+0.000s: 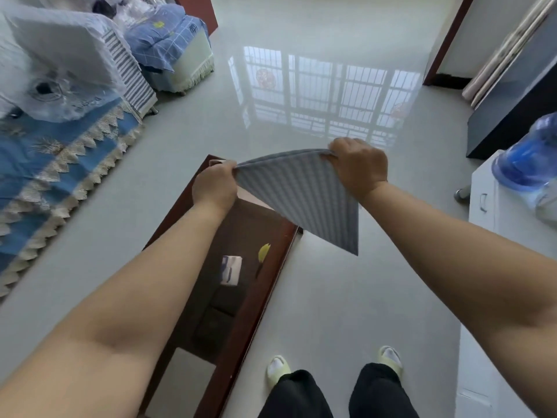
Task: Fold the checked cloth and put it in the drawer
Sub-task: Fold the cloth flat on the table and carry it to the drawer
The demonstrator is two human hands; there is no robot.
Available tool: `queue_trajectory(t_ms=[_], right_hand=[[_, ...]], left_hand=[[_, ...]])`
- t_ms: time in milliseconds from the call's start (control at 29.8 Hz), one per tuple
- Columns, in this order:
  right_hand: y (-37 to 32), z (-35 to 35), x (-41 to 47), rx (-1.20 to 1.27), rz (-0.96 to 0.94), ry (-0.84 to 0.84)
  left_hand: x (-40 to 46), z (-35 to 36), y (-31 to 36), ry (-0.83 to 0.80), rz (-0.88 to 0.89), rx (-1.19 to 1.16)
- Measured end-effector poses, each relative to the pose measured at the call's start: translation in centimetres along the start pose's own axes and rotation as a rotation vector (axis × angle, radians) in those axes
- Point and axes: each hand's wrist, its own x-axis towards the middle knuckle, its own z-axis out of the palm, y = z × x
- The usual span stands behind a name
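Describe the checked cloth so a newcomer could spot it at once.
Start at the open dark-red drawer on the pale floor. Above it, the left hand and right hand hold the checked cloth by its top corners. It is the only grey-blue fabric hanging in mid-air.

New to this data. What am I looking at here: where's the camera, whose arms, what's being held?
No machine here: a person wears one wide-angle camera on the head, looking forward and down, so the arms are their own. The left hand and right hand each pinch a top corner of a grey checked cloth, already doubled, hanging in the air. Below it is an open dark wooden drawer holding a few small items, too unclear to name. The person's feet in pale slippers stand on a glossy floor. A water bottle sits at the right.
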Motion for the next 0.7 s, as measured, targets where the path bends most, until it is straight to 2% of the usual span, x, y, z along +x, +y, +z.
queue_trajectory(t_ms=[101, 201, 335, 369, 436, 503, 570, 637, 670, 704], right_hand=[[-4.8, 1.2, 0.6, 0.007, -0.266, 0.118], [-8.5, 4.4, -1.9, 0.023, -0.486, 0.017], [-12.2, 11.9, -8.2, -0.005, -0.62, -0.354], [-13.2, 13.7, -9.7, -0.014, -0.621, -0.417], [-15.6, 17.8, -13.3, 0.011, -0.639, -0.653], [-18.0, 21.6, -17.3, 0.052, -0.664, -0.891], [-20.0, 24.7, -21.0, 0.085, -0.688, -1.005], [-21.0, 27.0, -24.3, 0.131, -0.699, -1.086], [-21.0, 28.2, -25.8, 0.162, -0.713, -1.127], [-20.9, 29.0, -26.8, 0.205, -0.713, -1.179]], left_hand=[[-2.8, -0.5, -5.6, 0.186, -0.035, -0.076], [-7.0, 2.1, -10.7, 0.084, -0.108, -0.026], [-12.7, 7.8, -15.2, -0.212, -0.329, -0.026], [-14.1, 9.9, -16.6, -0.278, -0.402, -0.054], [-17.1, 14.1, -19.0, -0.34, -0.594, -0.177], [-20.3, 18.0, -20.1, -0.252, -0.88, -0.425], [-22.9, 21.4, -20.7, -0.016, -1.215, -0.549], [-24.8, 23.9, -21.3, 0.159, -1.491, -0.452], [-25.3, 24.9, -21.5, 0.177, -1.538, -0.346], [-25.5, 25.5, -21.9, 0.17, -1.511, -0.245]])
